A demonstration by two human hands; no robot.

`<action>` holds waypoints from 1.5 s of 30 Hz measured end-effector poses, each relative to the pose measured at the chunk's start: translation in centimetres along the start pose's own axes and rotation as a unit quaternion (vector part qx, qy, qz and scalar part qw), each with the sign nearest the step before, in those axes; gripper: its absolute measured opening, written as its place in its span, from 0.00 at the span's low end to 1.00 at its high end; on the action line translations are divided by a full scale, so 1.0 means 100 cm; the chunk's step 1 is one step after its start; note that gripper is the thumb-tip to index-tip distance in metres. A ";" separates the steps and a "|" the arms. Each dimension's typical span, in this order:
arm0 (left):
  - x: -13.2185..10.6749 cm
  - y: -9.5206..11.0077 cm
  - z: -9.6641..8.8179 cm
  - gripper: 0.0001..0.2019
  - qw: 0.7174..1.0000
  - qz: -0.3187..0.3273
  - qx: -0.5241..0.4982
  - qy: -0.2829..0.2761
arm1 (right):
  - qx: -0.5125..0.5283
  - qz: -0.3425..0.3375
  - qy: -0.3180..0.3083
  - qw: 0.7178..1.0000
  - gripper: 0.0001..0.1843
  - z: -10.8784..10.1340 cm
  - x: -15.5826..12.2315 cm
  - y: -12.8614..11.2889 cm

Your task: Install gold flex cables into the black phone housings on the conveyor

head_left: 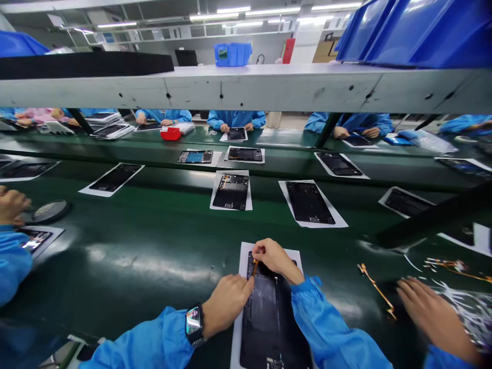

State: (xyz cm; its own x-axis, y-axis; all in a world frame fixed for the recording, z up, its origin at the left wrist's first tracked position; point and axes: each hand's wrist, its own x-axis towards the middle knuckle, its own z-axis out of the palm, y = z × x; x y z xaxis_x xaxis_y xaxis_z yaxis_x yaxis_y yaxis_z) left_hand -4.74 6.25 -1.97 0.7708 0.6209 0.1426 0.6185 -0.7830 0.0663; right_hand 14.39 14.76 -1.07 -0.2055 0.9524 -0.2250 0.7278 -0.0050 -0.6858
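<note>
A black tablet back housing [265, 318] lies on a white sheet [236, 335] in front of me. My right hand [274, 259] is over the housing's far left corner, thumb and fingers pinched on an orange flex cable [255, 267]. From the left, my left hand [228, 302] reaches the housing's left edge, its fingers curled together and their tips at the cable's near end. A watch [194, 323] sits on my left wrist. Under my fingers, both cable ends are partly hidden.
Several housings, such as one [231, 190] on paper, lie farther back. A co-worker's hand [430, 312] is at right, near a loose flex cable [376, 289] and white strips [461, 307]. Another person's hand [13, 205] is at left. A shelf [246, 89] crosses above; a dark post [434, 218] slants down.
</note>
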 end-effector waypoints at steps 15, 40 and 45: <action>-0.001 -0.019 0.001 0.12 0.989 0.041 -0.132 0.049 | -0.059 0.008 -0.008 0.998 0.08 -0.008 -0.001 -0.001; -0.003 -0.015 -0.001 0.11 0.979 0.026 -0.177 0.094 | -0.142 0.020 -0.088 0.986 0.16 -0.016 0.008 -0.007; -0.002 -0.013 -0.002 0.11 0.982 0.030 -0.167 0.087 | -0.182 -0.007 -0.067 0.981 0.17 -0.013 -0.002 -0.009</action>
State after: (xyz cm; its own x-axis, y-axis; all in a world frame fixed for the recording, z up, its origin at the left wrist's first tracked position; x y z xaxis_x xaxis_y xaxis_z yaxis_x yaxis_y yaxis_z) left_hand -5.78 7.12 -1.87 0.7483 0.5803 0.3213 0.4656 -0.8046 0.3686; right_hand 14.63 15.00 0.49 -0.2840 0.9027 -0.3231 0.9043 0.1401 -0.4032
